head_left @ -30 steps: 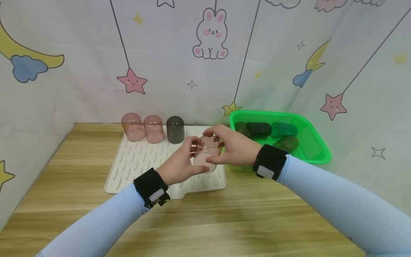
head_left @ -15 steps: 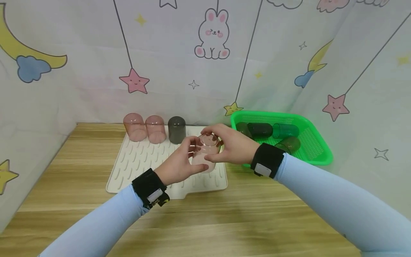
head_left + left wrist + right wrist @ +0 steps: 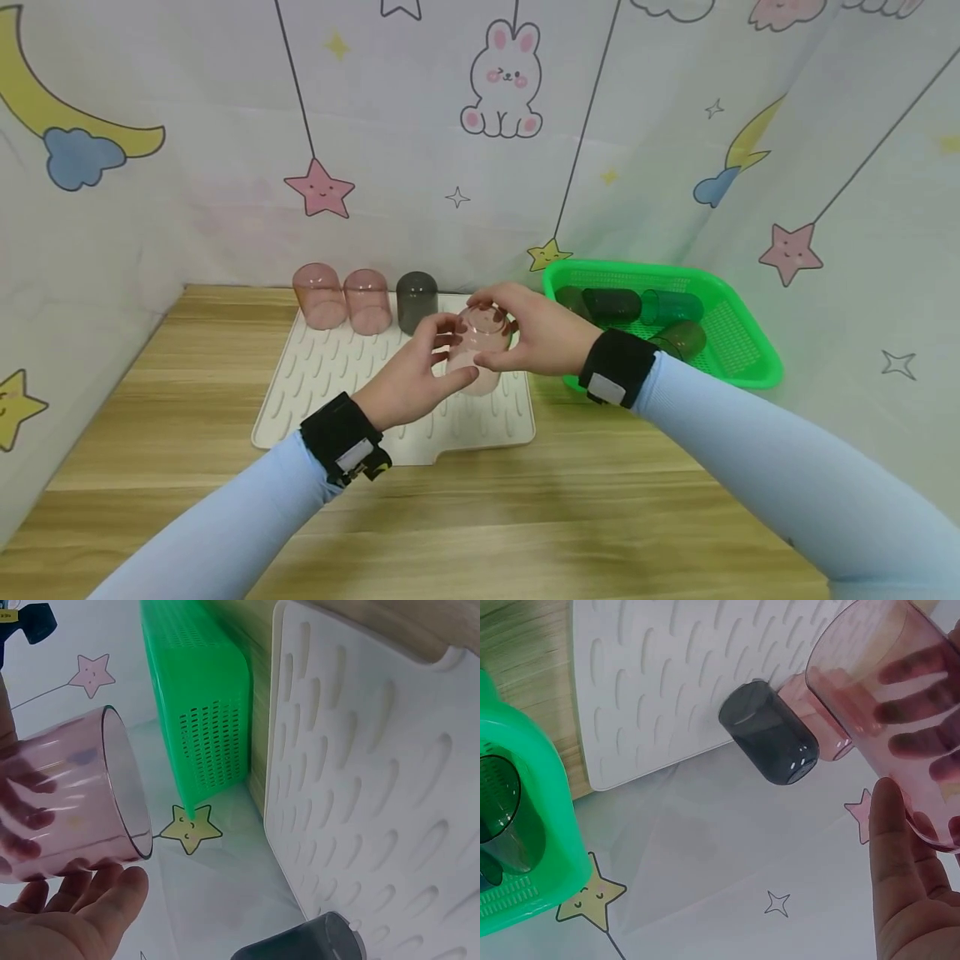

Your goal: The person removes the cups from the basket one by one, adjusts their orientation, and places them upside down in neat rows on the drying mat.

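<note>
Over the right part of the white ridged drying mat (image 3: 322, 392), a clear pink glass tumbler (image 3: 480, 337) is held mouth down. My right hand (image 3: 543, 333) grips its upper part, fingers over the base end and thumb across the front. From the left, my left hand (image 3: 408, 379) holds the tumbler's side, its thumb low in front. Its fingertips lie against the glass in the left wrist view. Along the mat's back edge stand two pink tumblers (image 3: 318, 297) and a dark grey tumbler (image 3: 417, 302), all upside down.
Right of the mat stands a green perforated basket (image 3: 738, 337). Several tumblers lie on their sides in it, among them a black one (image 3: 611, 306), a teal one (image 3: 672, 307) and a brownish one (image 3: 682, 337). A patterned cloth (image 3: 390, 125) hangs behind the wooden table (image 3: 525, 517).
Both hands and the pink tumbler have shifted slightly left and back over the mat. The head view has turned a little to the left. The grips look the same.
</note>
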